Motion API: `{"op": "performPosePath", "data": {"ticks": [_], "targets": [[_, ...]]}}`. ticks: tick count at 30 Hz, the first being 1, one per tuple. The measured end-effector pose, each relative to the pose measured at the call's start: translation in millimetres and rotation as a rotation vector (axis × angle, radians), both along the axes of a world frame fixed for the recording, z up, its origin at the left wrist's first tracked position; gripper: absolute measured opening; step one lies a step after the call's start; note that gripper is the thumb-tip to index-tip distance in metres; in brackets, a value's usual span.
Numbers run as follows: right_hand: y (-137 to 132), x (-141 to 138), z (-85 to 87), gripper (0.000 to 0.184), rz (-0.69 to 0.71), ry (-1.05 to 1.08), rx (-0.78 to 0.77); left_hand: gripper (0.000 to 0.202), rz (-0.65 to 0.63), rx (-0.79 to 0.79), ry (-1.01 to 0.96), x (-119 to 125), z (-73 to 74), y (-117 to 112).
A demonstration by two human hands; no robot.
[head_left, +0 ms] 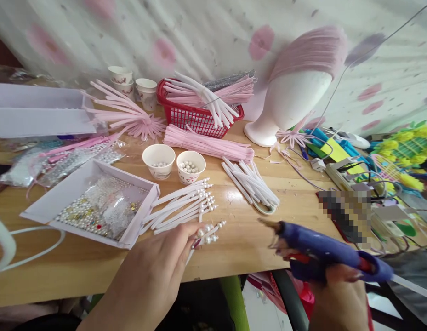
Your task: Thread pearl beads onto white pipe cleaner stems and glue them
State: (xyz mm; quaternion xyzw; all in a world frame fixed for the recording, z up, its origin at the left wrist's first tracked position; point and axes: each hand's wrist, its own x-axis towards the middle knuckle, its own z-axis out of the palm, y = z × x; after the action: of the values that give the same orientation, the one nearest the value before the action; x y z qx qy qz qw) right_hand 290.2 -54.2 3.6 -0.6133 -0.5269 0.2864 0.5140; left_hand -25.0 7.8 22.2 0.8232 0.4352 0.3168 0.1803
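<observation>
Print on the small white paper cup of pearl beads is showing too small to read. Left hand is pinching white pearl-tipped stems, thumb and finger together, just over the brown wooden table; right hand, well apart, is gripping a blue plastic glue gun, fingers wrapping its handle, nozzle pointing leftward above the table.

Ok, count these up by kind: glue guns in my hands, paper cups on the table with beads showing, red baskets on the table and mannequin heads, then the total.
Glue gun, in your right hand: 1
Paper cups with beads showing, the left cup and the right cup: 2
Red basket: 1
Mannequin head: 1
Total: 5
</observation>
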Motion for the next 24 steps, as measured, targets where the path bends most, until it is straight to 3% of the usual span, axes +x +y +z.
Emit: {"op": "performPosePath", "data": {"ticks": [2, 4, 6, 10, 16, 24], "targets": [[7, -23, 8.4, 0.039, 0.086, 0.041, 0.028, 0.035, -0.043, 0.1, 0.062, -3, -1.0, -1], [18, -42, 16.9, 0.045, 0.291, 0.111, 0.024, 0.045, -0.075, 0.151, 0.108, -7, -2.3, -2], [27, -52, 23.0, 0.045, 0.363, 0.154, 0.034, 0.049, -0.077, 0.171, 0.115, -10, -3.2, -4], [29, -55, 24.8, 0.051, 0.393, 0.147, 0.021, 0.052, -0.066, 0.166, 0.061, -10, -2.5, -9], [25, -52, 21.0, 0.051, 0.284, 0.137, 0.044, 0.055, -0.099, 0.16, 0.06, -8, 0.5, -10], [23, -52, 23.0, 0.057, 0.381, 0.203, -0.01, 0.05, -0.118, 0.153, 0.038, -5, 3.0, -10]]}}
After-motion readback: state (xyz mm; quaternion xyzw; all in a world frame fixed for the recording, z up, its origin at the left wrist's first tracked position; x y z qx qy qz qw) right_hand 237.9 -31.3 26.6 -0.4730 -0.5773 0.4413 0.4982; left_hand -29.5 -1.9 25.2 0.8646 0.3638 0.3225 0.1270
